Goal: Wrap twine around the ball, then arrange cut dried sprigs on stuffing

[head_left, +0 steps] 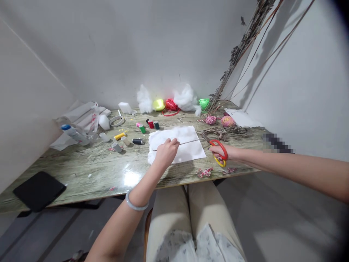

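Over a white sheet (194,153) on the table, my left hand (167,150) is closed on a thin brown twig (189,142). One end of the twig pokes out left of the hand, and the longer part reaches right past the sheet's edge. My right hand (216,153) grips scissors (222,147) with red and yellow handles. Their blades point up and left, close to the twig's right end; whether they touch it I cannot tell. White fluff lies along the sheet's left and upper edges.
Thread spools (138,141) stand and lie left of the sheet. Cotton wool (187,98), red yarn (171,104) and green yarn (204,103) line the wall. Dried stems (229,71) lean at the back right. A clear bottle (75,134) and a black flat object (39,190) are leftward.
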